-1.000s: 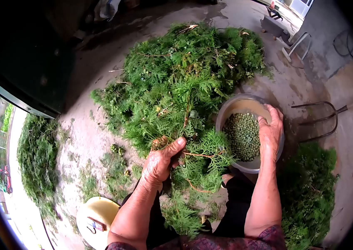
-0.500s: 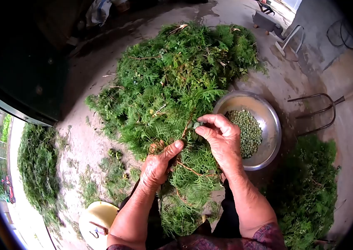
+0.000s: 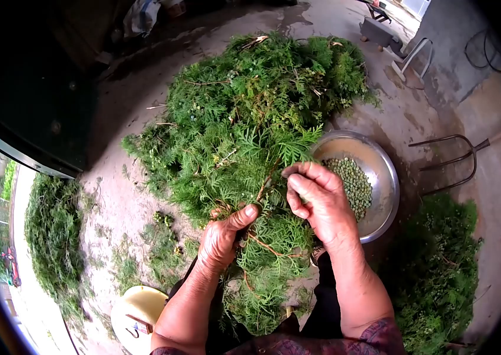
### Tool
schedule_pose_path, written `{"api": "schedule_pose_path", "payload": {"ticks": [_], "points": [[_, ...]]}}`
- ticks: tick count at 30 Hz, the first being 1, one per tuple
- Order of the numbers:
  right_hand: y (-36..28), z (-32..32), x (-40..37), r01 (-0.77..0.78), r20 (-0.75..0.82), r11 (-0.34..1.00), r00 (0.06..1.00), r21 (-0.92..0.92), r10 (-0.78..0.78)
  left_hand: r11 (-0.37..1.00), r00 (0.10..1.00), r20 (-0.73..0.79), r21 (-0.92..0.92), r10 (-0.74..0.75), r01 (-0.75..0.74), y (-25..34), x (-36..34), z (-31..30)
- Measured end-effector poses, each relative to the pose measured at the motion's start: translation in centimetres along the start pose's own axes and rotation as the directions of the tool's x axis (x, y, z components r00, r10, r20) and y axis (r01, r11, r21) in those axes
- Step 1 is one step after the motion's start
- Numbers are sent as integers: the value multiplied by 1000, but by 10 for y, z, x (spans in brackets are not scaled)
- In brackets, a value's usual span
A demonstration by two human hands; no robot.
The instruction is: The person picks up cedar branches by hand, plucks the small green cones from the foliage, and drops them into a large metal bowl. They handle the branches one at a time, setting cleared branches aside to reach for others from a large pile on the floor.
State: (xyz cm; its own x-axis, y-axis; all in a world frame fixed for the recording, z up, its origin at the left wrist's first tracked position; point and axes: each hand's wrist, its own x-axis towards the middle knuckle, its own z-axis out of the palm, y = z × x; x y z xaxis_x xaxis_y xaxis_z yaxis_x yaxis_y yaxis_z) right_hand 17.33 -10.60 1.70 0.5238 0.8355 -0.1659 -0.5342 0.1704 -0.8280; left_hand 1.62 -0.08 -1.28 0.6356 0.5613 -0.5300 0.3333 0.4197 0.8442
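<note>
My left hand (image 3: 224, 236) is closed around the woody stem of a leafy evergreen branch (image 3: 262, 192), thumb on top. The branch has flat, scaly green sprays and reddish-brown twigs. Just right of the stem, my right hand (image 3: 320, 198) has its fingers curled in and its thumb near the index finger; whatever lies inside is hidden. Beside and partly behind that hand is a wide metal bowl (image 3: 385, 177) holding many small green cones (image 3: 354, 186). Ahead of both hands spreads a large heap of cut evergreen branches (image 3: 262, 89).
More cut greenery lies in a pile on the left (image 3: 55, 231) and in another pile on the right (image 3: 434, 266). A pitchfork (image 3: 469, 157) rests right of the bowl. At lower left stands a pale yellow round container (image 3: 138, 313). A metal-framed object (image 3: 413, 59) is at upper right.
My right hand has drawn back from the stem, slightly right and down, and its fingers have curled in. The green cones that showed at its fingertips are out of sight. My left hand keeps its hold.
</note>
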Motion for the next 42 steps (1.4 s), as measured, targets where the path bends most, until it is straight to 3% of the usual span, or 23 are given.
{"api": "schedule_pose_path", "payload": {"ticks": [2,5,7,12,15,17,18,19,20,23,25,26,28,29,30,31,32,33,36,37,39,40,42], "points": [[1,7,-2,33,-62,946,997,-322,-56,999,999,33,36,13,-14,5,-4,1],[2,-1,3,209,117,773,978,-600,-174,983,997,81,183,-11,-4,17,-10,0],[-7,-3,1,-50,126,852,983,-521,135,963,993,117,270,-7,-25,34,-19,4],[-8,-4,3,-121,132,878,970,-462,203,974,991,132,217,36,-65,26,-15,2],[-1,-7,4,-88,119,936,984,-341,135,981,996,78,192,-41,26,32,-16,5],[6,4,2,101,-2,906,994,-411,-112,966,988,36,219,-150,138,35,-16,7],[11,8,2,188,-21,842,973,-507,-230,979,1000,17,203,6,-9,32,-17,11],[16,10,3,263,-27,758,938,-597,-347,984,999,25,176,29,-33,31,-16,12],[17,14,2,263,-55,731,924,-629,-379,987,998,34,150,52,-56,29,-14,13],[16,19,-1,128,-191,882,953,-453,-236,999,999,22,14,35,-35,3,2,10],[22,22,0,177,-242,864,916,-472,-320,992,993,31,-49,115,-114,-2,4,13],[26,21,1,211,-230,816,895,-539,-383,988,999,-3,153,36,-35,11,-4,13],[32,19,2,262,-182,673,839,-691,-513,969,998,-14,240,-65,67,29,-14,15],[30,20,2,242,-249,740,839,-627,-484,952,993,-22,282,-115,116,32,-16,17],[26,20,2,222,-313,801,837,-556,-449,974,987,-62,180,150,-136,15,-10,22],[22,19,3,202,-372,853,834,-480,-407,987,992,-71,128,105,-95,15,-12,18],[12,6,10,286,-474,925,797,-249,-374,996,995,-77,75,58,-53,16,-14,11],[1,-9,12,255,-546,959,790,-121,-279,1000,997,-81,24,13,-11,16,-15,6],[-7,-17,10,260,-362,965,903,25,-234,977,996,-74,-204,51,-65,10,-7,3],[-7,-9,10,144,-362,985,927,98,-99,975,997,-73,-219,33,-48,6,-3,-2],[1,-7,10,6,-183,973,982,232,38,921,995,10,-379,100,-89,21,-12,2],[3,-4,6,-78,-146,970,983,230,113,907,994,13,-411,110,-95,21,-11,2],[11,-2,4,-186,-38,982,982,31,187,886,993,47,-458,112,-78,22,-12,2]]}}
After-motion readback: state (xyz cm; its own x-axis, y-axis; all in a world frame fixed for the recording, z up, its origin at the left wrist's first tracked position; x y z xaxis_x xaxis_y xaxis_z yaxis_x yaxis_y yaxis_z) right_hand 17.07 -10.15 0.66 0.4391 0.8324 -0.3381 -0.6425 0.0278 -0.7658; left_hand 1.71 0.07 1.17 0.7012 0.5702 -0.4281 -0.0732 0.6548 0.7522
